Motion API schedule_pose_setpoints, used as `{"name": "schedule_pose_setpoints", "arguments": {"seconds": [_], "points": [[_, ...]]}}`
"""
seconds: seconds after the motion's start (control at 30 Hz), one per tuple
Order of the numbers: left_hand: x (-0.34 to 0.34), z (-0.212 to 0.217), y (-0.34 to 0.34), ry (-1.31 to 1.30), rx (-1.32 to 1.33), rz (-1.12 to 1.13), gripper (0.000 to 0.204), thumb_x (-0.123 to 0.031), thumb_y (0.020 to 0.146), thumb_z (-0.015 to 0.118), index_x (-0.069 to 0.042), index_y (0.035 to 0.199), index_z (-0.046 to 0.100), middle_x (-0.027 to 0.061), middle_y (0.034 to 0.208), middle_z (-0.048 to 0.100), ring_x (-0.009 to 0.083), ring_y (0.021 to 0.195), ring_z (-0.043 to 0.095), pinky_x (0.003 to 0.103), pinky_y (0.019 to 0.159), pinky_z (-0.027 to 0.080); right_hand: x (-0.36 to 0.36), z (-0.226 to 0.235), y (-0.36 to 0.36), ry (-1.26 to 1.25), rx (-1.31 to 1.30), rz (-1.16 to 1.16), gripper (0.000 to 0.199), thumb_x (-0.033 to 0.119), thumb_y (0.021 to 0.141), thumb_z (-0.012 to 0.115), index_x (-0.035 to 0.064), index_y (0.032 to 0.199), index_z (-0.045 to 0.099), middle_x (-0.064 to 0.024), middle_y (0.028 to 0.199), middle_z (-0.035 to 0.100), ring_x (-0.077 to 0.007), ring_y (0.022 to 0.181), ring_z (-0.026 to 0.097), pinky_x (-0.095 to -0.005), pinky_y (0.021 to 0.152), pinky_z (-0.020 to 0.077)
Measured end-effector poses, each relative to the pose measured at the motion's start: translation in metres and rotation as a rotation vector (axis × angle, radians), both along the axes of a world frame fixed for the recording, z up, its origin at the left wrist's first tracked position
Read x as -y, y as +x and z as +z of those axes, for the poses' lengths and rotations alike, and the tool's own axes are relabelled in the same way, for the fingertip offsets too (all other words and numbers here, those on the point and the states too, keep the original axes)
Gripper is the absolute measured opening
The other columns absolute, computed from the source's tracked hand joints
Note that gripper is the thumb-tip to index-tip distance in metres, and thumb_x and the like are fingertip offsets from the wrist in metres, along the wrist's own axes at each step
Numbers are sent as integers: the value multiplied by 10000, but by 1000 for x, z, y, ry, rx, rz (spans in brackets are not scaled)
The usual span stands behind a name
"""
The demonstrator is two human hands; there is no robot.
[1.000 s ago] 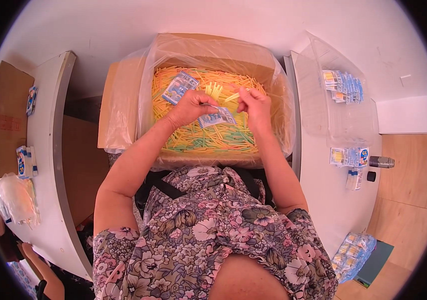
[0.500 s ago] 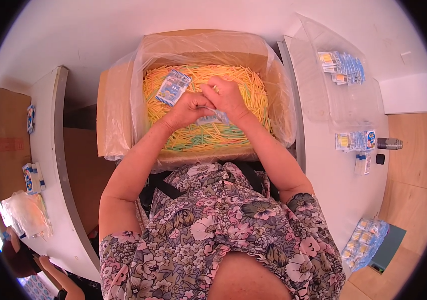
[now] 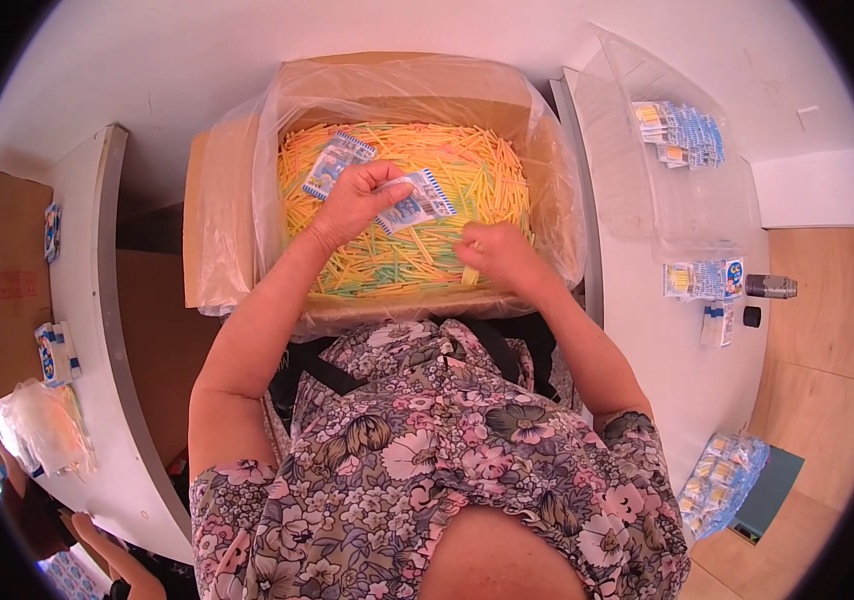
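Before me a cardboard box lined with clear plastic holds a deep layer of thin yellow, orange and green sticks. My left hand pinches a small clear packet with blue striped ends, held above the sticks. A second, similar packet lies on the sticks just beyond that hand. To the right, low over the sticks, my right hand is closed, with a few yellow sticks showing under its fingers.
On the right table stand a clear plastic bin with several filled packets, more packets and a dark cylinder. The left table carries a cardboard box and a plastic bag. Another person's arm shows lower left.
My hands, together over the box before, have parted. The left holds the packet out flat; the right has moved right and down to the sticks.
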State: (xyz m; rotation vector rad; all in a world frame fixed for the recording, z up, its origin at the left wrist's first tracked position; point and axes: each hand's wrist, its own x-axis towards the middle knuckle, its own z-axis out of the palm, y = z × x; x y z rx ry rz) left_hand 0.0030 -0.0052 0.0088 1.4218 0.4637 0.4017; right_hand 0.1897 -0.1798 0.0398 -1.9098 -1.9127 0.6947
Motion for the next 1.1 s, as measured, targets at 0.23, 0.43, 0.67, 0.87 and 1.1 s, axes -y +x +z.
{"name": "schedule_pose_setpoints", "arguments": {"seconds": [0.23, 0.43, 0.67, 0.87, 1.1], "points": [[-1, 0, 0, -114, 99, 54, 110, -115, 886, 628, -17, 924, 659, -2, 824, 667, 45, 738, 583, 212, 691, 472, -37, 62, 12, -140, -882, -511, 250, 207, 857, 627, 68, 665, 547, 49, 586, 492, -32, 481, 413, -224, 427, 313], [0, 9, 3, -100, -34, 100, 95, -100, 882, 629, -14, 912, 655, 3, 829, 665, 53, 755, 586, 211, 714, 459, -27, 30, 13, -4, -398, -227, 229, 215, 840, 625, 51, 699, 549, -34, 564, 492, -96, 481, 468, -299, 450, 372], [-4, 6, 0, -149, 195, 100, 37, -33, 838, 665, -17, 863, 643, -11, 832, 656, 45, 766, 581, 209, 710, 482, -6, 6, 2, 102, -213, -13, 205, 214, 822, 635, 48, 721, 571, -74, 562, 493, -129, 495, 508, -335, 473, 404], [-4, 2, -1, -158, 118, 89, 56, 10, 814, 662, -14, 865, 661, 39, 901, 674, 105, 827, 608, 250, 786, 483, -55, 67, 7, -60, -878, -506, 231, 230, 854, 652, 98, 684, 568, 61, 577, 480, -12, 458, 383, -185, 402, 247], [-1, 10, 1, -153, 119, 43, 54, -8, 809, 675, -18, 862, 676, 58, 953, 673, 117, 872, 606, 261, 804, 484, -83, 53, 6, -26, -692, -355, 251, 243, 847, 659, 63, 694, 575, 56, 586, 479, -28, 482, 405, -215, 412, 287]]}}
